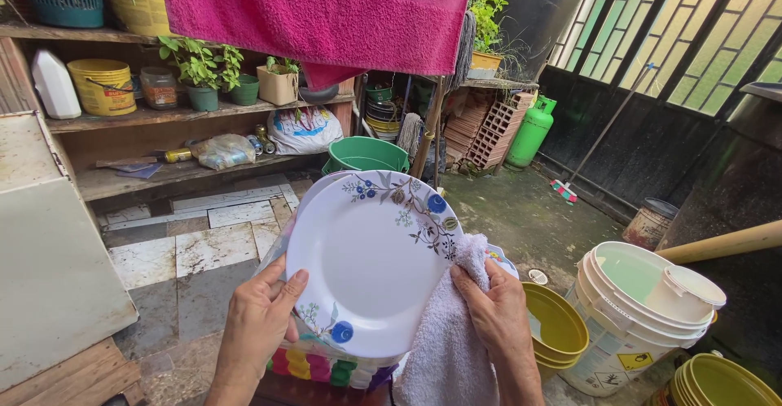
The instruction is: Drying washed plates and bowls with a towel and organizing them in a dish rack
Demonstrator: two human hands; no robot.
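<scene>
Tilted up toward the face, a white plate with blue flowers and thin brown twigs along its rim, raised at chest level above a multicoloured patterned rim just under it, likely more dishes, though mostly hidden. Left hand clamped on the plate's lower left edge, thumb laid on the front face, fingers behind, probably to steady it at this slant. Right hand closed on a pale towel, bunched against the plate's right edge and hanging below, seemingly placed so the cloth can rub the surface. Hands apart, one at each side of the plate. Surface smooth and glossy, no visible dirt; wet or dry, cannot tell. Near the right side on the floor, a yellow bowl and a white bucket; overhead, a pink towel hung on a line
</scene>
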